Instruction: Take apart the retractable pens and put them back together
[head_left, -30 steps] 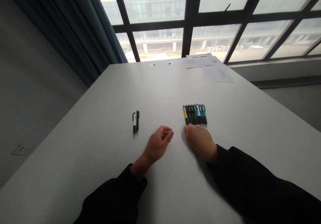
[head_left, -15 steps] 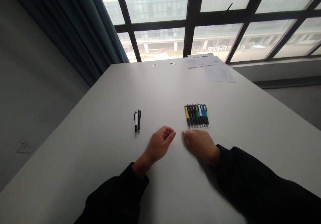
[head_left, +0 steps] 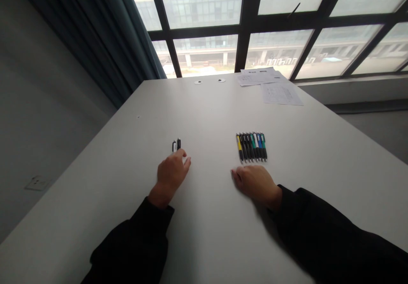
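My left hand (head_left: 171,171) reaches over two pens on the left, its thumb and index finger apart. It covers the lower parts of a white-and-black pen (head_left: 174,147) and a black pen (head_left: 179,143); whether it touches them I cannot tell. My right hand (head_left: 256,183) rests on the table, fingers curled in, with nothing seen in it. Just beyond it lies a tight row of several pens (head_left: 250,148), side by side, tips toward me. A yellow pen (head_left: 239,144) forms the row's left end; black, green, white and blue ones follow.
All of this lies on a white table (head_left: 204,118). Loose printed papers (head_left: 280,94) lie at its far right corner. Two round white discs (head_left: 198,82) sit along the far edge, before a dark-framed window. A blue curtain (head_left: 127,42) hangs at the left.
My left hand has moved left from the middle of the table to the two pens, and its thumb has parted from the fingers. My right hand stays put. The view has shifted slightly.
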Tool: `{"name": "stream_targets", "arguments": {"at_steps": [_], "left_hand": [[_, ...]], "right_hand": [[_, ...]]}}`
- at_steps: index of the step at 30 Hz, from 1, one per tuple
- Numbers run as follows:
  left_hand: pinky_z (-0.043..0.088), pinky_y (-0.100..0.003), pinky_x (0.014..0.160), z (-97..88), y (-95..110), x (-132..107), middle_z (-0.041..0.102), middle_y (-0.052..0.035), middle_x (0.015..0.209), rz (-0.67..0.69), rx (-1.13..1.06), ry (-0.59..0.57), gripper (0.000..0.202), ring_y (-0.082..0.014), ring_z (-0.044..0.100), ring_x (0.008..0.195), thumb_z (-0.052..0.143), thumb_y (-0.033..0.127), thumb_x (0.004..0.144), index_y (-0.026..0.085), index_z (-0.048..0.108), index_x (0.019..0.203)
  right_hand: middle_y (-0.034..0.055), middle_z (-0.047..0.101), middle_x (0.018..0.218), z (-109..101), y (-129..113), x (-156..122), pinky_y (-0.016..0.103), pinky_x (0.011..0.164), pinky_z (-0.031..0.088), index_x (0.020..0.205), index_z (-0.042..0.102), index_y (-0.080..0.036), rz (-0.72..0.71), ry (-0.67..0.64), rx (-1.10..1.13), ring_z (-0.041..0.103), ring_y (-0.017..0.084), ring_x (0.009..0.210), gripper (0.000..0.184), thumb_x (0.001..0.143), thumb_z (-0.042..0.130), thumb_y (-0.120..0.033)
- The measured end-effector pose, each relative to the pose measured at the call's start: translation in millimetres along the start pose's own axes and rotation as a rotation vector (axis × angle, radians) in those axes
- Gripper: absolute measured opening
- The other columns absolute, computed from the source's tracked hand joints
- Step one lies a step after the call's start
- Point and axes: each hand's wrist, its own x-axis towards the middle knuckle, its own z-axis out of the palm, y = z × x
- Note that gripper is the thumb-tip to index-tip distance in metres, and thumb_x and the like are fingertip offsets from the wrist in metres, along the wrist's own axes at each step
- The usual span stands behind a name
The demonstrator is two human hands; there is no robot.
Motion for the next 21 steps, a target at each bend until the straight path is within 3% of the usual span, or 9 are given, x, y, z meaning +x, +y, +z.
{"name": "stream_targets", "arguments": {"at_steps": [4,10,17,21], "left_hand": [[0.048,-0.035,0.069,-5.7,-10.3,4.9,0.073,-0.0155,0.095,-0.067,0.132,0.012,0.026,-0.0317,0.070,0.084,0.056,0.038,0.091,0.017,0.066,0.101],[0.051,-0.038,0.071,-8.0,-10.1,5.9,0.074,-0.0172,0.096,-0.115,0.200,-0.013,0.033,-0.0342,0.071,0.087,0.052,0.042,0.092,0.016,0.067,0.104],[0.052,-0.039,0.072,-7.6,-10.0,8.4,0.075,-0.0153,0.091,-0.112,0.160,-0.090,0.034,-0.0348,0.072,0.089,0.055,0.046,0.090,0.018,0.068,0.105],[0.051,-0.039,0.071,-7.5,-5.4,7.6,0.075,-0.0156,0.089,-0.059,0.143,-0.137,0.027,-0.0345,0.072,0.086,0.055,0.039,0.090,0.018,0.069,0.099]], "right_hand": [[0.0110,0.075,0.074,-0.5,-0.3,0.3,0.029,0.057,0.035,0.076,0.073,-0.017,0.003,-0.004,-0.001,0.070,0.020,0.063,0.049,0.102,0.036,-0.035],[0.0106,0.075,0.074,-0.7,0.7,0.9,0.029,0.057,0.036,0.076,0.073,-0.017,-0.002,-0.009,-0.003,0.069,0.020,0.063,0.048,0.102,0.036,-0.035],[0.0115,0.075,0.075,-1.2,0.9,0.4,0.029,0.058,0.037,0.077,0.073,-0.017,0.003,-0.013,0.005,0.070,0.021,0.064,0.048,0.102,0.036,-0.035],[0.0121,0.075,0.074,-1.4,0.3,0.7,0.030,0.058,0.037,0.077,0.073,-0.016,0.006,-0.011,0.032,0.070,0.022,0.064,0.049,0.102,0.036,-0.034]]}}
